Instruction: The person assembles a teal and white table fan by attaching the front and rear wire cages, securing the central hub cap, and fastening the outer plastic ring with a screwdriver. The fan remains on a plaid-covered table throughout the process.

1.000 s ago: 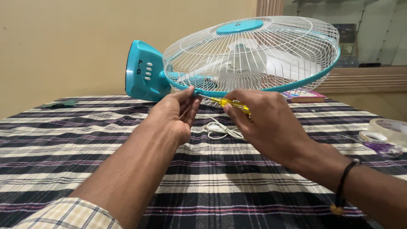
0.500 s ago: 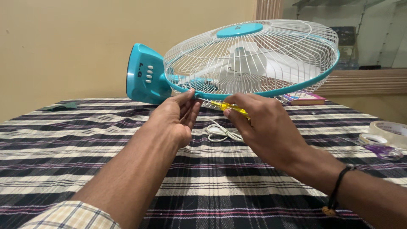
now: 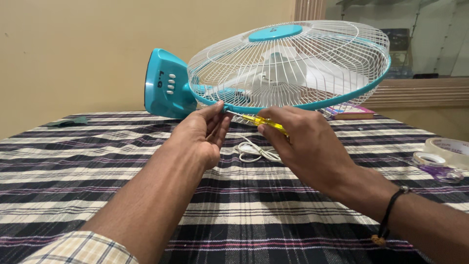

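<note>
Two hands meet at the near edge of a teal-and-white table fan with a white wire cage [image 3: 288, 63], lying tilted on a black, white and purple checked cloth [image 3: 234, 205]. Our left hand [image 3: 200, 134] pinches the fan's teal plastic rim band [image 3: 303, 105] between thumb and fingertips. Our right hand [image 3: 308, 144] is closed around a yellow-handled screwdriver [image 3: 266, 123], its metal tip aimed at the band just beside the left thumb; whether it touches a screw we cannot tell. White coiled cord [image 3: 254, 151] lies below. Clear tape rolls [image 3: 442, 151] sit far right.
</note>
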